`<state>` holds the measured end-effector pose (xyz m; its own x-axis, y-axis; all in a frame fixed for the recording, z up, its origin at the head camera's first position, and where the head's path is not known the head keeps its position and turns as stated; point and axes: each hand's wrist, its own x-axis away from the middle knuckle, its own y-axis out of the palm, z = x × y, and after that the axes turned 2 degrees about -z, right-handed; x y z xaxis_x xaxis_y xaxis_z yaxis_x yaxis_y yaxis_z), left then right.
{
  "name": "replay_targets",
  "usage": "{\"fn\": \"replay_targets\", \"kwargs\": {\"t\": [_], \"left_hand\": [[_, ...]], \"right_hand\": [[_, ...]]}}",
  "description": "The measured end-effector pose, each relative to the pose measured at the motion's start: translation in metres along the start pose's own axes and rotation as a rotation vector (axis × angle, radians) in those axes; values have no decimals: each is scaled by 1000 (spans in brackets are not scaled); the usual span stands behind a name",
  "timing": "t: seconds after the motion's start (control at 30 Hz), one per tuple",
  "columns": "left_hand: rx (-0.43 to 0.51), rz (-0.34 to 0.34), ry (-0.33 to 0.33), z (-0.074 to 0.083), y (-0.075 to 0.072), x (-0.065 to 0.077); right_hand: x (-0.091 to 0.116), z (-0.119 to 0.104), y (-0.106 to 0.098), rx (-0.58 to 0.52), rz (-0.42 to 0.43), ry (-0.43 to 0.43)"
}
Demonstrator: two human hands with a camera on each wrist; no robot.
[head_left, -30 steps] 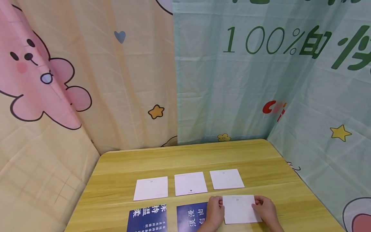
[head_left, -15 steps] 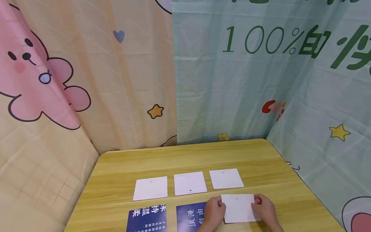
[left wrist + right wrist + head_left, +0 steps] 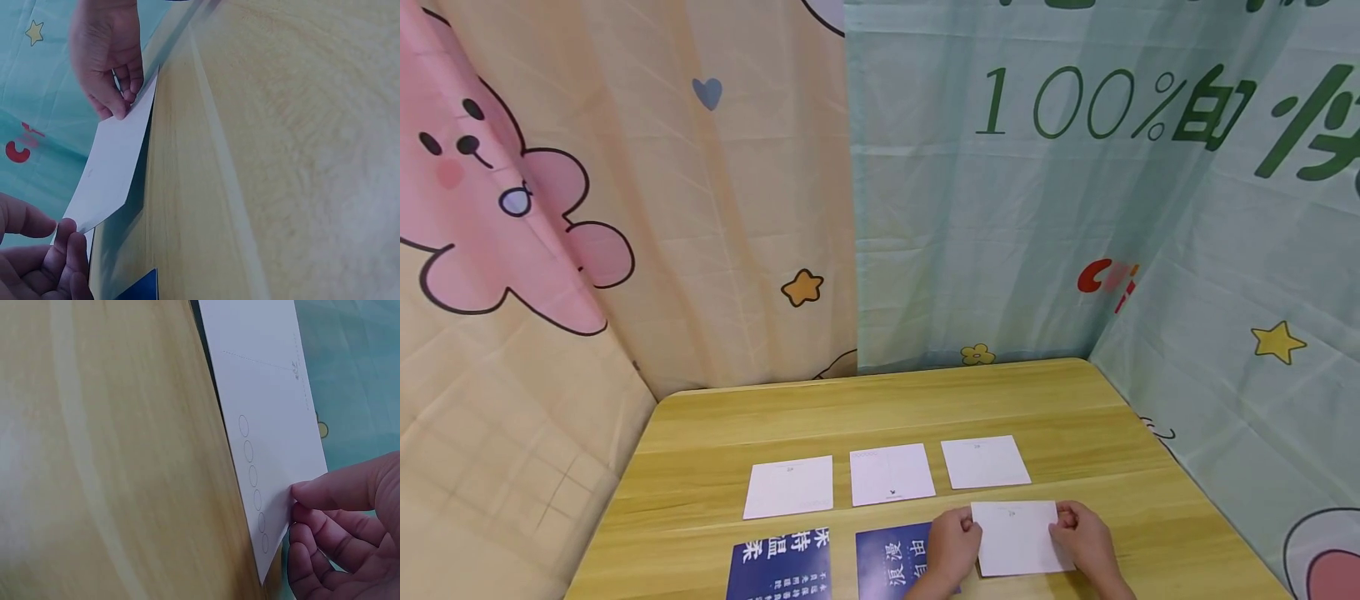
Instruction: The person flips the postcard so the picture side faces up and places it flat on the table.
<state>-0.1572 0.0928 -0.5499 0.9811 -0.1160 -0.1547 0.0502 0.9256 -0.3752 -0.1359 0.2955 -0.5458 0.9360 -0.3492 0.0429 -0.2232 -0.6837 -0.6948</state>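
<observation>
Thin, creased cloths are hanging beyond my grip: a cream cloth [image 3: 737, 250] ahead to the left, a pale green cloth [image 3: 925, 208] ahead to the right. A smooth, wood-grained table [image 3: 850, 408] with rounded far corners is spreading beneath my hands. My left hand [image 3: 952, 550] is pinching one side of a white card [image 3: 1013, 540], and my right hand [image 3: 1086, 537] is pinching the opposite side, fingers and thumbs closing to the card's slight thickness. This stiff, thin rectangle is hovering just above the wood between them. A dark blue card [image 3: 874, 575] is lying partly hidden by my left hand; a second blue card [image 3: 782, 567] is lying farther left. Beyond my grip, three similar cards [image 3: 892, 475] are lying in a row. Near my right thumb, six thinly outlined ovals [image 3: 253, 476] are lining the held card's edge.
</observation>
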Motion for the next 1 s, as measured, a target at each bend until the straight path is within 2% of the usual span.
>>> {"fn": "replay_targets", "kwargs": {"t": [0.43, 0.6, 1.0], "left_hand": [[-5, -36, 2, 5, -7, -1], [39, -29, -8, 9, -10, -2], [178, -63, -80, 11, -14, -2]], "right_hand": [[0, -2, 0, -24, 0, 50], [0, -6, -2, -50, 27, 37], [4, -10, -8, -259, 70, 63]]}}
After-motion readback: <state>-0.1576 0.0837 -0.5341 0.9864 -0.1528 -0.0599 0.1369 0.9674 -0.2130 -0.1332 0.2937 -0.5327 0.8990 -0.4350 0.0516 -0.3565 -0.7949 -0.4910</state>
